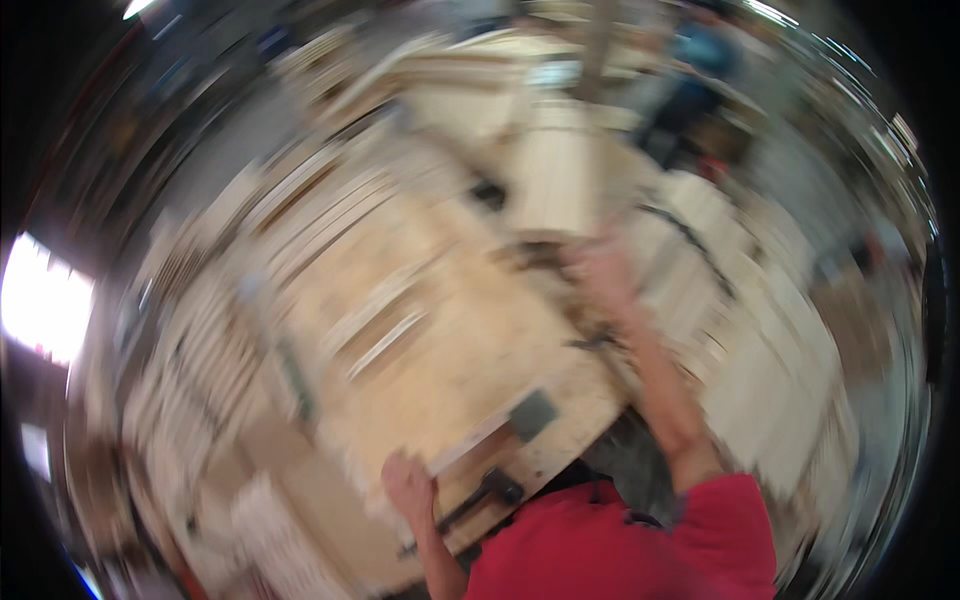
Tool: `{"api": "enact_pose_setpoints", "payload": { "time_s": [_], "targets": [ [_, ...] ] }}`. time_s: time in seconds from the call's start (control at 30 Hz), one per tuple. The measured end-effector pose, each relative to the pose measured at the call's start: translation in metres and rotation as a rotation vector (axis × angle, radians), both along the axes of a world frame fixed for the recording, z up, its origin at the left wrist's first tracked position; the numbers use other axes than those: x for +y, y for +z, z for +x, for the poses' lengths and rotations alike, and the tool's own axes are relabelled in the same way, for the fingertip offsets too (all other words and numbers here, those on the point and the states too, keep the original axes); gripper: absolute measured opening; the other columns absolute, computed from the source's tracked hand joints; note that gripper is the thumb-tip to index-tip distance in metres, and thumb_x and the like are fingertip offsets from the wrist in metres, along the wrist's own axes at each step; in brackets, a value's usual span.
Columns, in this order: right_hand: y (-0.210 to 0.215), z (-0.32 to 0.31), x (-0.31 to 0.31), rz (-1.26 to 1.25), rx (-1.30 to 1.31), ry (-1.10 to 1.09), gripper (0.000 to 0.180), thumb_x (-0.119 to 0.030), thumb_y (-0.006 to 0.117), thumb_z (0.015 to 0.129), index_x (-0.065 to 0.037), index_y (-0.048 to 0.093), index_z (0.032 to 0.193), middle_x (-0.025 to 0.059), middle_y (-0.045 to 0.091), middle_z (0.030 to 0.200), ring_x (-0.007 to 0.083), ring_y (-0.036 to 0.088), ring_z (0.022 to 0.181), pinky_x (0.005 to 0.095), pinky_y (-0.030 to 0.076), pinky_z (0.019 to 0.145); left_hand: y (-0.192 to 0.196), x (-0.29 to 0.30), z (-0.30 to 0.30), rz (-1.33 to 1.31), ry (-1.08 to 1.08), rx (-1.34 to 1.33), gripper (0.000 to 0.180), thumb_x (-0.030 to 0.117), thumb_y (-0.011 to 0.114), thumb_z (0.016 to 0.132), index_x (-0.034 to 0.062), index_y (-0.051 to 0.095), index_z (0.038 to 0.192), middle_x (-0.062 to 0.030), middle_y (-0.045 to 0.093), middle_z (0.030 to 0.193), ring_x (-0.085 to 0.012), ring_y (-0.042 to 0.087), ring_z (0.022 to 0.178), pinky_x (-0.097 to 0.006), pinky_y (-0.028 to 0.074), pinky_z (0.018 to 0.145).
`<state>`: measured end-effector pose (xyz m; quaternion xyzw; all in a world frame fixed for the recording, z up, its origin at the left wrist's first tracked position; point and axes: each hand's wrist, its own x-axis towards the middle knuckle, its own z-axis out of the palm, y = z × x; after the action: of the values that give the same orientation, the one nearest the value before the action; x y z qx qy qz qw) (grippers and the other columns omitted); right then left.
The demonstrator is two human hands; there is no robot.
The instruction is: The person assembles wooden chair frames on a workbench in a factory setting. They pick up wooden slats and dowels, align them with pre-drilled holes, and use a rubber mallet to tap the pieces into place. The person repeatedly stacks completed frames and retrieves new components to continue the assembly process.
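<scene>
Strong motion blur covers the whole head view. My right arm stretches forward past the right side of a pale plywood worktable [480, 340]. My right hand [605, 270] is at the near end of a pale wooden stack [555, 180]; its fingers are smeared, and whether it touches the wood is unclear. Low over the table's near left part is my left hand [408, 485], rounded in outline, beside the end of a light narrow strip [470, 445]; a grip cannot be made out. A black clamp-like tool [485, 500] lies close by, near a dark grey square [533, 414].
Thin wooden strips [385, 340] lie mid-table, with more lengths [330, 215] toward its far left. Stacked pale boards [770, 370] fill the right side. Further piles [200, 400] stand at left. A person in blue [700, 60] is at the far right.
</scene>
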<state>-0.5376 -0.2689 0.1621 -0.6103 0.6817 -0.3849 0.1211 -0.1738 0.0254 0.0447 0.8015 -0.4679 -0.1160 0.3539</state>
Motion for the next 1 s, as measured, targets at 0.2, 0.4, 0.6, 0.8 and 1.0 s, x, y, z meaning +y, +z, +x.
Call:
{"api": "enact_pose_setpoints", "payload": {
  "time_s": [0.2,0.4,0.6,0.8,1.0],
  "targets": [
    [-0.06,0.049,0.202,0.571,-0.185,0.614,0.053,-0.043,0.072,0.09,-0.003,0.059,0.122,0.02,0.068,0.114,0.0372,0.067,0.106,0.0463,0.052,0.09,0.016,0.029,-0.075,-0.017,-0.312,0.212,0.038,0.012,0.064,0.095,-0.0075,0.061,0.127,-0.0234,0.066,0.11,-0.0374,0.066,0.095,-0.042,0.054,0.084],
    [-0.116,-0.006,0.363,0.656,-0.741,-0.012,0.071,-0.046,0.071,0.095,-0.005,0.049,0.148,0.0141,0.07,0.12,0.0233,0.07,0.093,0.0368,0.057,0.08,0.013,0.018,-0.112,0.026,-0.907,0.137,0.051,0.011,0.075,0.088,-0.0051,0.056,0.133,-0.0187,0.067,0.108,-0.0295,0.067,0.091,-0.038,0.057,0.077],
    [-0.102,-0.148,0.424,-0.171,-1.445,-0.989,0.055,-0.046,0.072,0.095,-0.006,0.056,0.128,0.0054,0.06,0.117,0.0191,0.063,0.098,0.0362,0.057,0.076,0.055,-0.005,-0.315,-0.095,-1.282,0.045,0.093,0.037,0.091,0.074,0.0004,0.044,0.146,-0.0297,0.044,0.146,-0.0464,0.048,0.133,-0.049,0.048,0.105],
    [-0.088,-0.232,0.419,0.001,-1.61,-0.785,0.057,-0.046,0.075,0.093,-0.007,0.054,0.127,0.0116,0.058,0.125,0.0257,0.066,0.104,0.045,0.057,0.084,0.08,-0.035,-0.456,0.039,-1.348,-0.233,0.106,0.05,0.09,0.068,0.007,0.04,0.151,-0.0326,0.045,0.136,-0.0487,0.051,0.122,-0.051,0.051,0.096],
    [-0.107,-0.253,0.422,0.061,-1.788,-0.548,0.058,-0.042,0.08,0.089,-0.007,0.056,0.128,0.0115,0.061,0.118,0.0248,0.068,0.1,0.0433,0.06,0.081,0.07,-0.041,-0.482,0.017,-1.275,-0.317,0.101,0.045,0.086,0.065,0.0107,0.042,0.15,-0.0325,0.046,0.129,-0.0507,0.051,0.117,-0.053,0.048,0.095]
  ]
}}
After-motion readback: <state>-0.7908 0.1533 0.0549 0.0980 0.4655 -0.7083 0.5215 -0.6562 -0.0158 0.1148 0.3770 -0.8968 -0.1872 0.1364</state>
